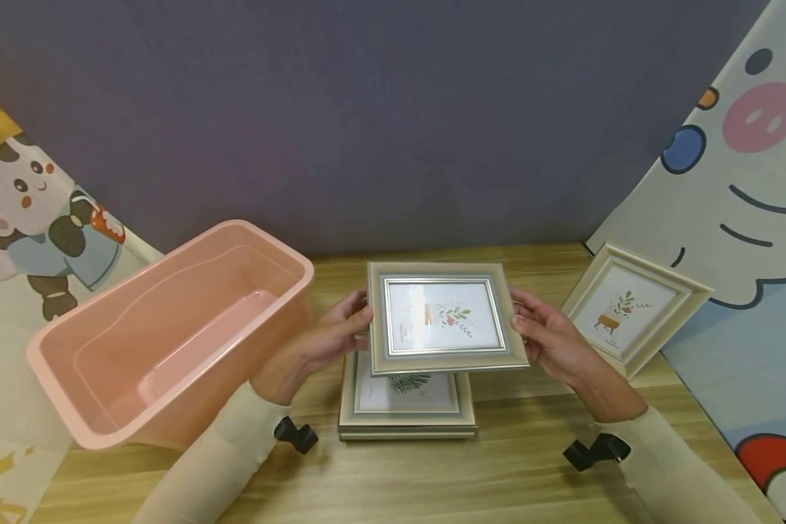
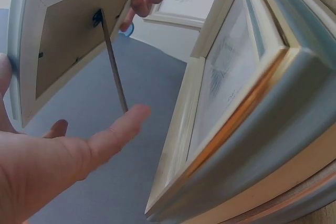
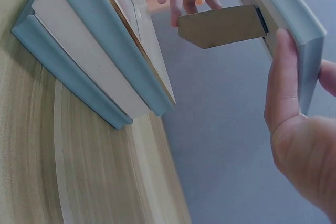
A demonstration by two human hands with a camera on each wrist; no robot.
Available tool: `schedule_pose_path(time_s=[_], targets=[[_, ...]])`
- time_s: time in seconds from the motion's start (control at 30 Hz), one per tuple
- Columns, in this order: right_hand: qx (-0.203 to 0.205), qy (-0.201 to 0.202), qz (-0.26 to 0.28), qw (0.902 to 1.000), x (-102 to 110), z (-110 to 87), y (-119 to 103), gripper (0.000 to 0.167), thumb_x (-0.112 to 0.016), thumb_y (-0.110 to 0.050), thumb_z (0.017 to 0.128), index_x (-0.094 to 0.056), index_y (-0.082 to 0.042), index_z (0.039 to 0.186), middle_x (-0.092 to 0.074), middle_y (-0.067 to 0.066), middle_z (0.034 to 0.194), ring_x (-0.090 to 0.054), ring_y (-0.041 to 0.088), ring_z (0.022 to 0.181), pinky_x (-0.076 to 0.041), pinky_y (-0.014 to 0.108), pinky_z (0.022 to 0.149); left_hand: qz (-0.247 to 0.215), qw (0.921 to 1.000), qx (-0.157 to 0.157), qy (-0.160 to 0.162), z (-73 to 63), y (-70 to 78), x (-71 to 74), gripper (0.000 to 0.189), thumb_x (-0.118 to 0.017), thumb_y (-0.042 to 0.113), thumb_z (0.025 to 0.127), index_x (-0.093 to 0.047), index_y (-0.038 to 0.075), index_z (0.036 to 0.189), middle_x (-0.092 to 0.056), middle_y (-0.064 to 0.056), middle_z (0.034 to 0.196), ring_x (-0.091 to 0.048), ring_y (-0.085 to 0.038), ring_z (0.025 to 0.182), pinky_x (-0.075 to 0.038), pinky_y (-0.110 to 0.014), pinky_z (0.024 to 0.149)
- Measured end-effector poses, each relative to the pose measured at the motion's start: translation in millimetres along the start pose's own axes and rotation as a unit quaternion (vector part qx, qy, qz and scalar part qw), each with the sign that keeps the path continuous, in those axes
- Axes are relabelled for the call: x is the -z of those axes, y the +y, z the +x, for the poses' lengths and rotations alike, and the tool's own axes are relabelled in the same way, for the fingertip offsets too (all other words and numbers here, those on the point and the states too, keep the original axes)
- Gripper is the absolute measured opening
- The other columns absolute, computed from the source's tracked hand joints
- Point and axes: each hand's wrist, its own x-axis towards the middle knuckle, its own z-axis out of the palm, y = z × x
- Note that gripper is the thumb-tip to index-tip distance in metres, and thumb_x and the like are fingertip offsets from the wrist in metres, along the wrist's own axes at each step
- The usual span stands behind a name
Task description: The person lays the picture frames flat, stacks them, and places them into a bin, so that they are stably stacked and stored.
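Both hands hold a cream and silver picture frame (image 1: 442, 316) with a plant print, tilted above the table. My right hand (image 1: 550, 335) pinches its right edge, thumb in front and fingers behind. At its left edge is my left hand (image 1: 330, 335), with the thumb on the border and the fingers reaching under. Behind the frame, a brown stand leg (image 3: 223, 26) sticks out from the backing, and the left fingers (image 2: 118, 135) are close to its free end. Below lies a stack of similar frames (image 1: 406, 418), partly hidden by the held one; the top one shows a green leaf.
On the left stands a pink plastic bin (image 1: 170, 342). Another picture frame (image 1: 635, 309) stands tilted at the right, near the cartoon-printed side panel (image 1: 760, 240). A dark wall (image 1: 380, 131) rises behind the wooden table (image 1: 530, 466).
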Motion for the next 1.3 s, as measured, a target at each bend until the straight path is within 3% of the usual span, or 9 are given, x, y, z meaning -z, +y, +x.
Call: schedule_pose_path(time_s=[0.2, 0.4, 0.63, 0.83, 0.97, 1.07, 1.3], targets=[[-0.001, 0.006, -0.005, 1.0000, 1, -0.7, 1, 0.044, -0.043, 0.003, 0.106, -0.048, -0.019, 0.144, -0.066, 0.000, 0.121, -0.072, 0.013, 0.097, -0.062, 0.028, 0.078, 0.016, 0.9989, -0.022, 0.038, 0.1, -0.3, -1.3, 0.132, -0.080, 0.068, 0.068, -0.009, 0.009, 0.163, -0.014, -0.022, 0.166, -0.038, -0.032, 0.132, -0.050, -0.031, 0.088], [-0.005, 0.007, -0.013, 0.9999, 4, -1.6, 3, 0.043, -0.042, 0.002, 0.107, -0.047, -0.019, 0.144, -0.065, 0.000, 0.121, -0.072, 0.014, 0.097, -0.063, 0.029, 0.077, 0.021, 0.9967, -0.051, 0.060, -0.1, 0.3, -1.6, 0.125, -0.084, 0.061, 0.070, -0.013, 0.016, 0.164, -0.017, -0.020, 0.165, -0.038, -0.033, 0.133, -0.049, -0.033, 0.097], [-0.008, 0.002, -0.016, 0.9998, 6, -1.5, 6, 0.044, -0.042, 0.002, 0.107, -0.045, -0.019, 0.145, -0.065, -0.001, 0.119, -0.072, 0.013, 0.095, -0.063, 0.028, 0.075, 0.028, 0.9946, -0.071, 0.070, -2.1, 0.1, 0.1, 0.119, -0.087, 0.050, 0.072, -0.020, 0.012, 0.163, -0.023, -0.024, 0.162, -0.041, -0.033, 0.132, -0.050, -0.029, 0.097], [-0.011, 0.002, -0.021, 0.9997, 6, -1.7, 8, 0.044, -0.041, 0.002, 0.107, -0.043, -0.019, 0.146, -0.065, -0.001, 0.117, -0.073, 0.013, 0.093, -0.062, 0.027, 0.073, 0.027, 0.9938, -0.072, 0.081, -3.2, 0.4, 0.9, 0.115, -0.089, 0.043, 0.073, -0.023, 0.011, 0.162, -0.026, -0.025, 0.160, -0.036, -0.043, 0.141, -0.052, -0.028, 0.095], [-0.018, 0.005, -0.026, 0.9995, 6, -1.6, 10, 0.044, -0.041, 0.002, 0.106, -0.043, -0.020, 0.145, -0.065, -0.001, 0.118, -0.072, 0.012, 0.092, -0.062, 0.025, 0.074, 0.022, 0.9928, -0.070, 0.094, -2.6, 0.6, 1.1, 0.118, -0.090, 0.042, 0.069, -0.024, 0.010, 0.161, -0.033, -0.026, 0.155, -0.041, -0.037, 0.138, -0.054, -0.027, 0.093], [-0.019, 0.006, -0.030, 0.9994, 6, -1.5, 11, 0.045, -0.042, 0.002, 0.106, -0.043, -0.021, 0.145, -0.065, -0.001, 0.117, -0.072, 0.012, 0.092, -0.062, 0.026, 0.075, 0.024, 0.9923, -0.068, 0.101, -3.0, 0.9, 1.0, 0.114, -0.090, 0.037, 0.073, -0.024, 0.009, 0.161, -0.035, -0.026, 0.153, -0.045, -0.033, 0.134, -0.055, -0.027, 0.094], [-0.033, 0.005, -0.044, 0.9985, 7, -3.3, 19, 0.045, -0.043, 0.001, 0.106, -0.045, -0.021, 0.145, -0.064, -0.004, 0.110, -0.070, 0.008, 0.085, -0.061, 0.023, 0.069, 0.059, 0.9899, -0.045, 0.121, -5.9, 1.5, 2.0, 0.090, -0.077, 0.002, 0.087, -0.027, 0.013, 0.161, -0.036, -0.026, 0.153, -0.046, -0.034, 0.133, -0.056, -0.029, 0.094]])
